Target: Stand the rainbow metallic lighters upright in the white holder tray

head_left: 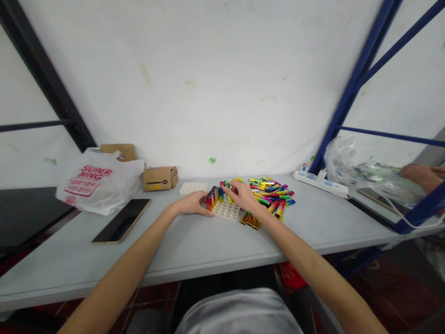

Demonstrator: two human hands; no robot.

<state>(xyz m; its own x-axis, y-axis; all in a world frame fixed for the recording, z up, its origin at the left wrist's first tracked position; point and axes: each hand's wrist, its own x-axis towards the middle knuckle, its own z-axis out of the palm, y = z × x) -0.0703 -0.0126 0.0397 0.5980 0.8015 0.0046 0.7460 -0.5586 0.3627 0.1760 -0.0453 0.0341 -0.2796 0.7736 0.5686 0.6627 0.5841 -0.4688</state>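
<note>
A white tray (227, 211) with rows of round holes lies on the table before me. Shiny, many-coloured lighters (209, 202) stand upright along its left and back part. My left hand (193, 203) curls around the tray's left edge, thumb at the front corner and fingers beside the standing lighters. Over the back right of the tray, my right hand (242, 195) has its fingertips closed on a lighter (226, 184) with green and red colouring; the fingers partly cover it. To the right lies a loose pile of lighters (273, 192), and a few gold ones (250, 219) lie by my right wrist.
A second white tray (193, 188) sits behind my left hand. Leftward are a cardboard box (160, 179), a dark phone-like slab (121, 221) and a white plastic bag (99, 181). A power strip (321, 183) lies right, near a blue frame post (342, 102). Another person's hand (422, 176) shows beyond.
</note>
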